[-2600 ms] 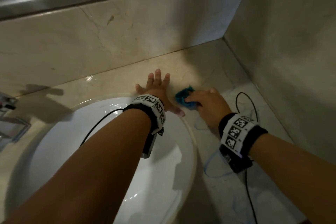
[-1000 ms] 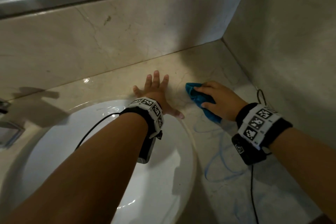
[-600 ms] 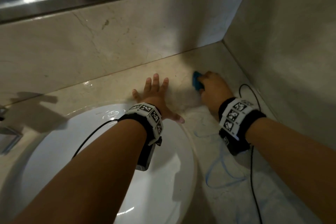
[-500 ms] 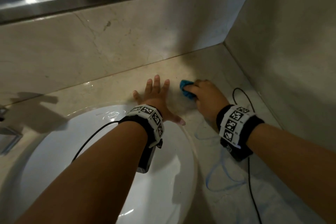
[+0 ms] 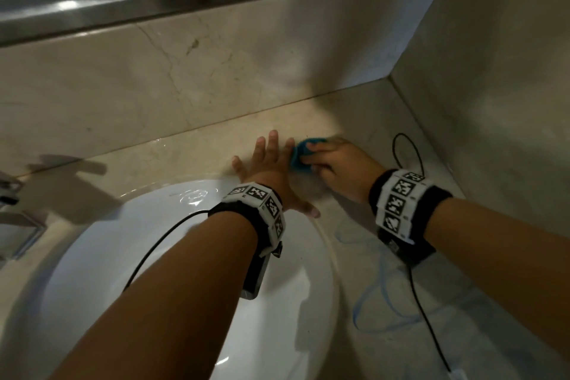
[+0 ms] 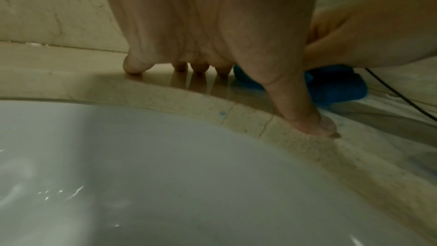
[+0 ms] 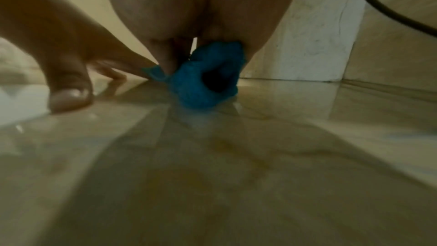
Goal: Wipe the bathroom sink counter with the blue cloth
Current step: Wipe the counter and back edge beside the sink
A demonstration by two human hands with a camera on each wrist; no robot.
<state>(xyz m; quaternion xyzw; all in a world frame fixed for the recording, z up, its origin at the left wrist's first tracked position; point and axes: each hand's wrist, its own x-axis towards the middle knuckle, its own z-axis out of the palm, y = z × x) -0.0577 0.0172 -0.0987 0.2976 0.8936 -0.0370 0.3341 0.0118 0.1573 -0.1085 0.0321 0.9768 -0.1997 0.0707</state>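
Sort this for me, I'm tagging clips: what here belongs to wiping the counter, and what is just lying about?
Part of the job:
- cloth, bunched, gripped by the right hand
- counter, which the cloth sits on
- left hand, spread flat on the counter beside the cloth

Just there:
- basin
- black cable
- blue loop on the counter
- tap, at the left edge

Cloth (image 5: pixel 301 155) on counter (image 5: pixel 197 148), apparently touching left hand (image 5: pixel 268 170), behind sink (image 5: pixel 172 256).
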